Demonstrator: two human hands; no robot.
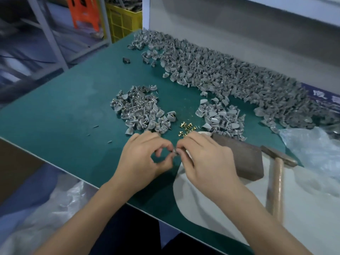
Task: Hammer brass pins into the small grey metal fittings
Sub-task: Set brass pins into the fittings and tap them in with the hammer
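Grey fitting (174, 151) sits pinched between both grips, left hand (145, 159) and right hand (204, 159), fingertips meeting over the desk (64, 107). I can't tell if a pin is seated; too small. Loose brass pins (186, 128) lie just ahead of the grip. Hammer (276, 179) lies to its right, handle running toward me, so I judge the right hand nearer for it.
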